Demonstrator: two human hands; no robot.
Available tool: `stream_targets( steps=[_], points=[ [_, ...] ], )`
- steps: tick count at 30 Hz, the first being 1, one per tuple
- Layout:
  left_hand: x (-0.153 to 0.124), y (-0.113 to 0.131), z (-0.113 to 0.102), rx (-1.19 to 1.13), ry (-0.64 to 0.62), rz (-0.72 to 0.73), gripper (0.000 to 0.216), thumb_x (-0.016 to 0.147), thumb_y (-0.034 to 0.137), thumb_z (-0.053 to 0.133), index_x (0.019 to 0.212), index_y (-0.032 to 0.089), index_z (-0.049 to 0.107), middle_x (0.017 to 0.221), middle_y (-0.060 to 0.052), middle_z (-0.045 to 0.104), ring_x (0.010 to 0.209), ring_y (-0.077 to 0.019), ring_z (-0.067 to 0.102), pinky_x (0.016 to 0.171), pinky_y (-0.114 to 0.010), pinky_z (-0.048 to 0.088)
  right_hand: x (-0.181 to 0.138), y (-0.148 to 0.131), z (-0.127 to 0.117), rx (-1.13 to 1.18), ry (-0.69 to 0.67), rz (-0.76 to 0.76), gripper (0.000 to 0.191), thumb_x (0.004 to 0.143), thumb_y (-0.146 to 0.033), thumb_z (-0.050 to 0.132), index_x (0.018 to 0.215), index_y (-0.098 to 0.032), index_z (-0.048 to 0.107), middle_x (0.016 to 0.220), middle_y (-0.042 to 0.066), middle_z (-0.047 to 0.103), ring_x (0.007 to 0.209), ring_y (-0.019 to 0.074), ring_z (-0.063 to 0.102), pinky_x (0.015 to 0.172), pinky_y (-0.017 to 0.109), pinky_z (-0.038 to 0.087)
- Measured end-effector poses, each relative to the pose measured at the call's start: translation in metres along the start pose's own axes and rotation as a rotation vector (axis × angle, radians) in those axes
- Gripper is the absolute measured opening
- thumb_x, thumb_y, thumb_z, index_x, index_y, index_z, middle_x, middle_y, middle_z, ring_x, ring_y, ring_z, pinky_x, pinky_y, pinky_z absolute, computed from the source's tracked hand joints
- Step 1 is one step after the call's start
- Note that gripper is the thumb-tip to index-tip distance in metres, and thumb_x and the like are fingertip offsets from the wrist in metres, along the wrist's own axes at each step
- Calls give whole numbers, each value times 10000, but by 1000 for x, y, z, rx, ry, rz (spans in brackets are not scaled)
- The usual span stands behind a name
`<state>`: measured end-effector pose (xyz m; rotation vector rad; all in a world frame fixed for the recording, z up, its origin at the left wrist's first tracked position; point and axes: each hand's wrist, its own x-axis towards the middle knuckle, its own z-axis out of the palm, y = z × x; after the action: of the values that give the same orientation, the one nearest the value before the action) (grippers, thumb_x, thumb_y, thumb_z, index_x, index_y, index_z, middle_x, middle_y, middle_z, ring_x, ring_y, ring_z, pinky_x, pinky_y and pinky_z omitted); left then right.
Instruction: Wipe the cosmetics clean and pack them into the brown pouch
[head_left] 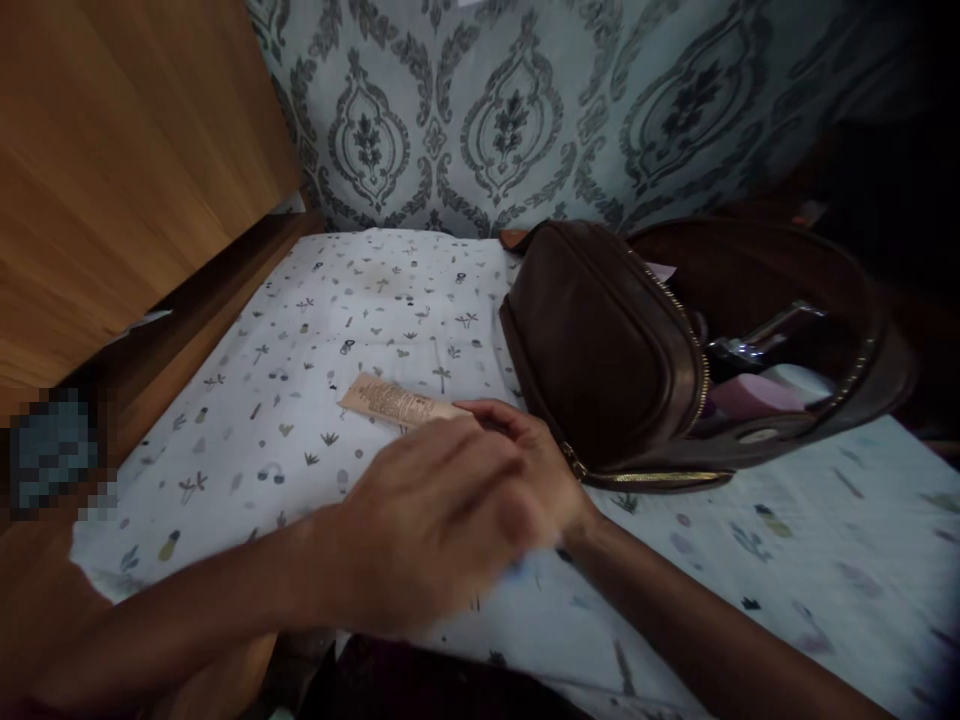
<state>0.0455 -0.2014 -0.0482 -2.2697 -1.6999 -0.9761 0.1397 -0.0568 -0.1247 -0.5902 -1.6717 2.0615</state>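
A beige squeeze tube [390, 402] with fine print points out to the left, just above the patterned cloth. My right hand [551, 465] is closed around its other end, with curled fingers showing behind the tube. In front of it, my left hand [427, 510] is blurred by motion. Its fingers are curled in towards the right hand, near the hidden end of the tube, and what they grip is out of sight. Close to the right hand stands an open brown zip bag [600, 340], holding a pink item [754, 395] and a clear-wrapped item [772, 335].
White cloth [390, 280] printed with small palms and plants covers the surface. A wooden cabinet panel [135, 150] rises at the left. Behind is a wall covering [510, 120] with a grey damask pattern. A gold zip edge [660, 480] of the bag lies along the cloth.
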Motion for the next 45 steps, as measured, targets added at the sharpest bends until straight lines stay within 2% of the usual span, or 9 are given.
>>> stream_targets(
  steps=[3, 5, 9, 14, 20, 28, 34, 39, 45],
  points=[
    [10, -34, 16, 213, 152, 131, 136, 980, 88, 469, 1052, 201, 493, 869, -49, 650, 777, -187, 600, 686, -346, 561, 1, 0, -1, -69, -15, -74, 317, 726, -435, 827, 934, -214, 735, 912, 28, 757, 868, 204, 705, 846, 349, 571],
    [4, -56, 28, 294, 118, 120, 55, 1012, 153, 458, 1041, 186, 491, 895, -71, 649, 788, -198, 581, 700, -353, 536, 2, 2, -1, -84, -18, -96, 340, 709, -448, 840, 920, -204, 731, 868, 19, 748, 834, 198, 703, 820, 344, 572],
    [-15, -83, 41, 358, 43, 92, 138, 1039, 246, 396, 1007, 181, 513, 889, -88, 637, 802, -230, 552, 715, -379, 487, 3, 7, -1, -103, -9, -93, 365, 716, -419, 838, 995, -209, 732, 841, 11, 736, 777, 169, 681, 770, 322, 573],
    [-29, -108, 31, 447, -21, -54, 203, 1039, 255, 378, 931, 201, 542, 872, -80, 627, 791, -233, 543, 698, -373, 446, 3, 13, -4, -168, 12, -86, 379, 753, -364, 786, 1094, -208, 732, 841, 12, 706, 776, 158, 667, 773, 332, 581],
    [-41, -141, 16, 436, 3, -305, 243, 1041, 308, 393, 868, 212, 535, 824, -56, 583, 788, -234, 528, 697, -373, 464, 2, 13, -2, -239, 19, -234, 310, 775, -258, 724, 1084, -244, 749, 1023, 43, 704, 864, 170, 671, 792, 340, 579],
    [-40, -138, 9, 306, -140, -225, 358, 1059, 411, 391, 1084, 182, 665, 1031, -93, 686, 967, -249, 591, 840, -412, 479, 2, 12, -2, -283, 36, -246, 317, 781, -236, 704, 1095, -232, 743, 1083, 64, 702, 899, 188, 682, 844, 378, 577],
    [-40, -143, 1, 260, -291, -137, 494, 931, 593, 600, 1236, 207, 645, 1165, -113, 676, 1068, -278, 595, 862, -419, 485, 4, 16, -4, -225, 48, -149, 469, 737, -311, 778, 1181, -221, 656, 1095, 71, 696, 937, 193, 679, 848, 360, 581],
    [-41, -143, 4, 299, -278, -133, 399, 964, 525, 580, 1181, 196, 648, 1107, -103, 689, 1020, -262, 601, 803, -383, 481, 6, 15, -4, -277, 94, -104, 397, 733, -454, 786, 1000, -182, 674, 968, 73, 703, 861, 202, 685, 783, 339, 572],
    [-44, -143, 9, 320, -221, -102, 417, 977, 555, 542, 1146, 188, 645, 1078, -95, 695, 989, -245, 602, 794, -368, 488, 4, 11, -5, -356, 98, -124, 306, 754, -374, 731, 994, -188, 695, 873, 40, 714, 774, 183, 653, 706, 309, 545]
  ],
)
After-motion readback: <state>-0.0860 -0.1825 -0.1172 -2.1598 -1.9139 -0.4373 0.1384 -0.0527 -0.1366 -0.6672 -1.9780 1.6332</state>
